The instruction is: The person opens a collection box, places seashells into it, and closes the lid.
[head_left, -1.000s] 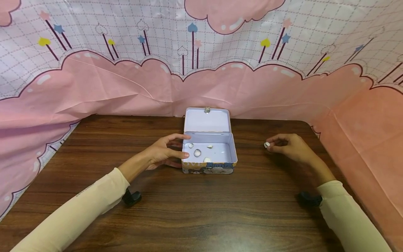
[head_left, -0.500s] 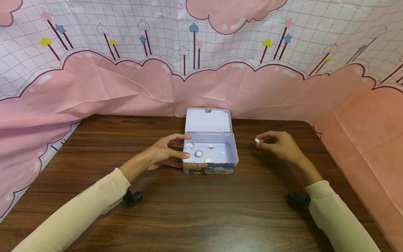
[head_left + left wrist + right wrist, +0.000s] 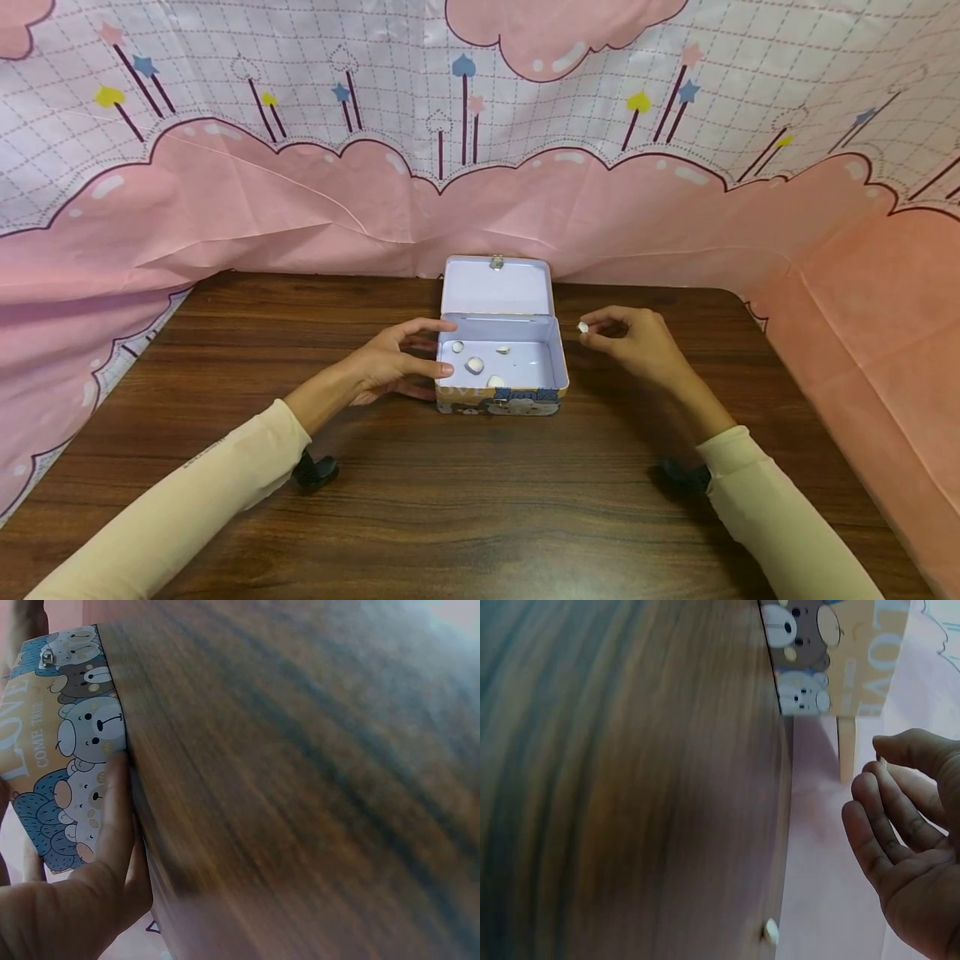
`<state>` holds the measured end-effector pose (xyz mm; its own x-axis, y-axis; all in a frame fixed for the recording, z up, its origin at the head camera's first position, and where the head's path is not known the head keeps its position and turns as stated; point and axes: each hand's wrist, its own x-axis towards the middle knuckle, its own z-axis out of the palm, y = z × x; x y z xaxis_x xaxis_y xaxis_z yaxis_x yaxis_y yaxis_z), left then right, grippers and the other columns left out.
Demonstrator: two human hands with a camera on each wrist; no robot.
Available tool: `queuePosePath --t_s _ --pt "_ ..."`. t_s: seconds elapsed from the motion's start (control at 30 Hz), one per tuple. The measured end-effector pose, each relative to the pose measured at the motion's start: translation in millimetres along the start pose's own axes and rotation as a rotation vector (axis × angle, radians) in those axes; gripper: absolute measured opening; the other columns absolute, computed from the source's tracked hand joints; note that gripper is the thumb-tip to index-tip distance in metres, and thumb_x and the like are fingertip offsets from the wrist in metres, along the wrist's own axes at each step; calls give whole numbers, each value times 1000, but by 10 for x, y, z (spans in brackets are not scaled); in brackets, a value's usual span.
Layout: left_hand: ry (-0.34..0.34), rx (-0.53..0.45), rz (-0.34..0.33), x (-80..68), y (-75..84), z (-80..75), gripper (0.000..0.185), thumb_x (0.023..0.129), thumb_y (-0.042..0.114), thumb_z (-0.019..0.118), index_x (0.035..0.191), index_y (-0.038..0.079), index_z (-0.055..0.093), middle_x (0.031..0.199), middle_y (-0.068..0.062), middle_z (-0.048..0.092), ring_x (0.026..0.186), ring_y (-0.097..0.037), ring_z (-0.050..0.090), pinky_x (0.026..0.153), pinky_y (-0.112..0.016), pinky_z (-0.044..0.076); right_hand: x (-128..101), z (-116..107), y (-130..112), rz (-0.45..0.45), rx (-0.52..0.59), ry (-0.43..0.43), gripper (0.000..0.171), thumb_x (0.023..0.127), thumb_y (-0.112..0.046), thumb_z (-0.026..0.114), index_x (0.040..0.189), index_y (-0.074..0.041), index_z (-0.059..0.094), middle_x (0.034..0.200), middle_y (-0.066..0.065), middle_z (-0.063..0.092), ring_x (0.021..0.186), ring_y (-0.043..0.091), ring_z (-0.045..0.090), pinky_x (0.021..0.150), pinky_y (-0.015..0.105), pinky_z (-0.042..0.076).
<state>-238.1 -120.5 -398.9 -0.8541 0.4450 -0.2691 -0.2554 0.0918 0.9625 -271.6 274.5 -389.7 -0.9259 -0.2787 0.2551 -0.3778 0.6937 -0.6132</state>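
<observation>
1. Head view: a small tin box is seen open on the wooden table, its lid standing upright at the back. The left hand is laid against the box's left wall, thumb and fingers spread around the corner, bracing it. The right hand is held just to the right of the box, above the table, with a small white shell pinched between thumb and fingertips.

2. Head view, count: one box; four small white pieces are counted inside it, the largest near the middle of the floor; one further shell is in the right hand. No loose shells are seen elsewhere on the table in this view.

3. Head view, progress (judged): four pieces are already in the box; the held shell is not yet over the opening, so its placing is left, and the lid is not yet closed.

4. Left wrist view: fingers are seen pressed flat against the box's printed bear side. One box counted; no shells visible.

5. Right wrist view: the curled fingers are seen beside the box; the pinched shell cannot be made out here. One small pale object lies by the table edge; what it is cannot be told.
</observation>
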Motion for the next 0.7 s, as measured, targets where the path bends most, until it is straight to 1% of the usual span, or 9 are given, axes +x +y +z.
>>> queuePosePath --t_s 0.2,0.43,0.7 --pt "2 5 -4 -4 2 -1 79 84 12 88 152 28 51 161 -21 28 127 -41 58 93 -56 64 49 37 -119 -13 13 40 22 91 -28 83 111 -20 79 98 -1 79 89 15 71 72 19 56" --pt "8 5 -3 2 -13 -9 79 83 13 89 151 29 52 159 -20 30 125 -40 59 92 -56 64 97 30 -288 -31 55 32 27 92 -29 82 115 -15 78 101 3 78 89 18 71 70 20 58" --pt "6 11 -1 17 -19 -12 79 81 14 91 149 30 54 158 -20 31 128 -42 57 92 -57 64 122 56 -512 -60 101 40 25 90 -26 84 114 -20 79 97 0 78 85 16 71 70 21 58"
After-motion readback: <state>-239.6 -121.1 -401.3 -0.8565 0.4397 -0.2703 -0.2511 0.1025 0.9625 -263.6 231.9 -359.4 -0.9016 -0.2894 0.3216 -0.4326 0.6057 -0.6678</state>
